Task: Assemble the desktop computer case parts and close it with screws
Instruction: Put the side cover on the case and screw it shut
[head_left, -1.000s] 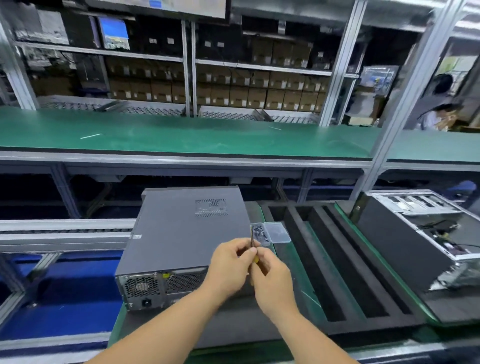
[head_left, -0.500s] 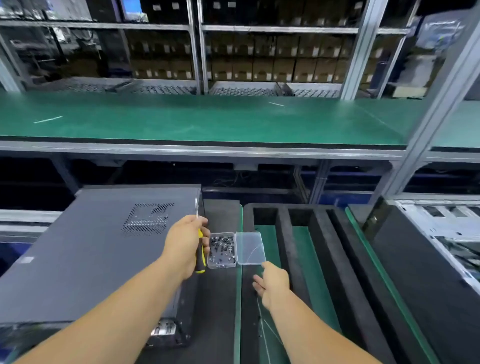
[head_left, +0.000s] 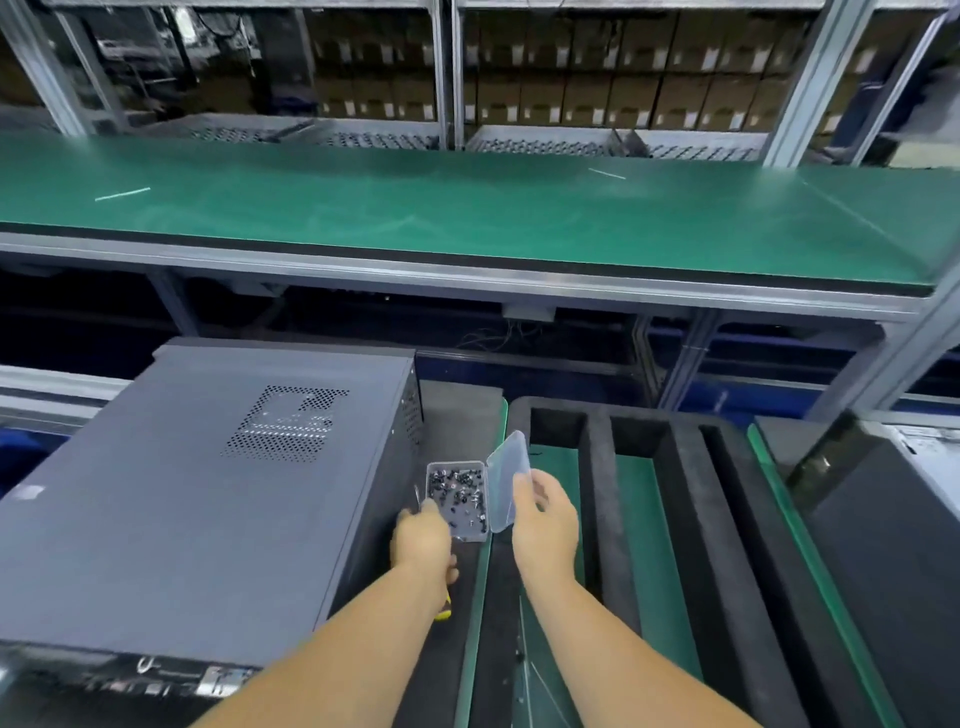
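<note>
Beside the case (head_left: 208, 493), right hand (head_left: 545, 519) holds box lid (head_left: 506, 480) — tilted up.

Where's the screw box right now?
Low centre of the head view: the screw box sits open on black foam beside the grey case, between the left hand and right hand.

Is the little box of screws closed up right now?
No, the clear lid is swung up and open, held by the right hand, with loose screws showing in the screw box.

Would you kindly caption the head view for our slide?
Right hand holds screw box lid open while left hand, gripping a screwdriver, reaches in beside computer case.
</note>
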